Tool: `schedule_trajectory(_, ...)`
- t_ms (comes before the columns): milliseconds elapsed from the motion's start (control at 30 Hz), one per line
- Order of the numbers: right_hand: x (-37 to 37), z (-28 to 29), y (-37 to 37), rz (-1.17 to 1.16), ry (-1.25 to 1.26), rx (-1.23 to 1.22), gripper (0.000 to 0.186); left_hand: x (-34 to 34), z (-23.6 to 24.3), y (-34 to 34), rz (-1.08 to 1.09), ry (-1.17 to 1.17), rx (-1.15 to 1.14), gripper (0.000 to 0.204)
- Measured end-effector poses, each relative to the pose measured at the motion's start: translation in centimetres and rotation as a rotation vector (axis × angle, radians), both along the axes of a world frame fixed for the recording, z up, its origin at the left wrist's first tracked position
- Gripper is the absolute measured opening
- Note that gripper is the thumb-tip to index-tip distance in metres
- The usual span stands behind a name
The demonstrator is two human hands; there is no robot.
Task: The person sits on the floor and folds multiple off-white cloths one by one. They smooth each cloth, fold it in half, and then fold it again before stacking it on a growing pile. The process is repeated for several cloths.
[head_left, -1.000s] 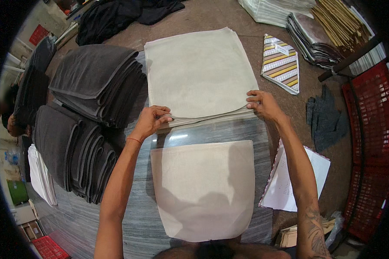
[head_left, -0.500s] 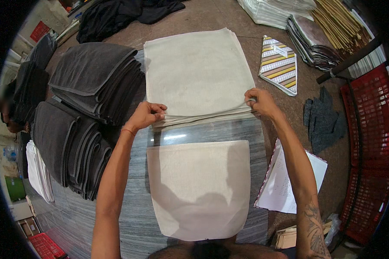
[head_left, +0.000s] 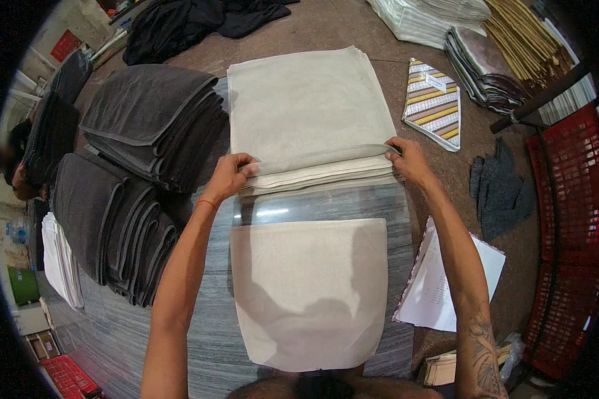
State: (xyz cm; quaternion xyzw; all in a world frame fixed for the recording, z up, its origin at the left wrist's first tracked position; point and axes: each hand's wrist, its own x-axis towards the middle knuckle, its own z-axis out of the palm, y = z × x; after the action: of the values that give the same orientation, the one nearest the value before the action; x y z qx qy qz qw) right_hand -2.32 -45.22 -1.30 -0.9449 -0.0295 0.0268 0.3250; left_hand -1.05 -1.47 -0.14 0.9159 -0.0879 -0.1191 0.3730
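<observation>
A stack of cream fabric pieces (head_left: 306,100) lies at the far middle of the grey table. My left hand (head_left: 235,173) pinches the near left corner of the top fabric piece, and my right hand (head_left: 406,157) pinches its near right corner. Between them that near edge is lifted and bends back, baring the layered edges beneath. Closer to me, a separate cream fabric piece (head_left: 309,286) lies flat, with shadows across it. A strip of the streaked grey tabletop (head_left: 299,207) shows between the two.
Folded dark grey cloths (head_left: 146,113) stand in two piles at left. At right are a striped fabric piece (head_left: 434,103), dark scraps (head_left: 499,186), an open notebook (head_left: 476,279) and a red crate (head_left: 572,193). Black cloth (head_left: 199,26) lies at the back.
The near edge of the top fabric piece has been raised and turned back further, so more of the layers under it show. Both hands keep their hold at its corners.
</observation>
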Motion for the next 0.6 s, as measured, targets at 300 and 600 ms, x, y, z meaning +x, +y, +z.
schedule_trajectory(300,-1.1,-0.4,0.9,-0.091,0.021,0.176,0.018,-2.4,-0.2,0.4,-0.023,-0.137,-0.051,0.019)
schedule_trajectory(600,0.5,-0.3,-1.4,-0.107,0.003,0.226,0.014,-0.4,0.7,1.4,0.009,-0.030,-0.038,0.020)
